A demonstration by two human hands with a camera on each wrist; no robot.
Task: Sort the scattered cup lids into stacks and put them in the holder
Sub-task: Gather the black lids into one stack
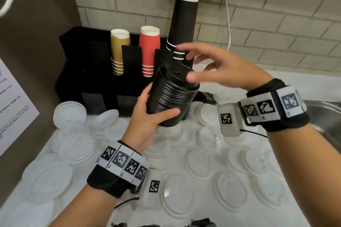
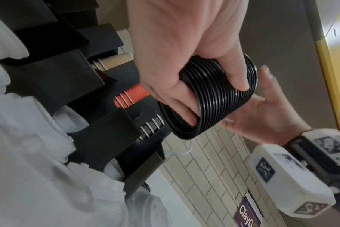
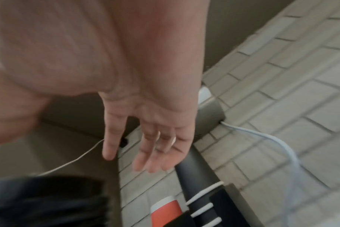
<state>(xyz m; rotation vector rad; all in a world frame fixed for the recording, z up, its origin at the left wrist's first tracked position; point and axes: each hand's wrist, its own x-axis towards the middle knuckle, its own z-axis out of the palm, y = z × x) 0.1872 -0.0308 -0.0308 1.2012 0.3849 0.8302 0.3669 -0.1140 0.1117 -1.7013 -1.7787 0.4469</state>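
Left hand (image 1: 147,116) grips the stack of black lids (image 1: 171,96) round its side, long axis tilted up and away toward the holder (image 1: 73,64) just beyond. Right hand (image 1: 219,68) hovers spread and empty just above the stack's top end, nearer the holder. Loose white lids (image 1: 199,164) lie on the worktop (image 1: 287,77) beneath both hands.

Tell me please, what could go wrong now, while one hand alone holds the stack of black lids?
1. Only the left hand grips the black lid stack; the right hand is open beside it, so the stack could slip or fan apart.
2. The stack is close to the tall black cups in the holder; a bump might tip them.
3. Fallen black lids would mix with the clear lids below.
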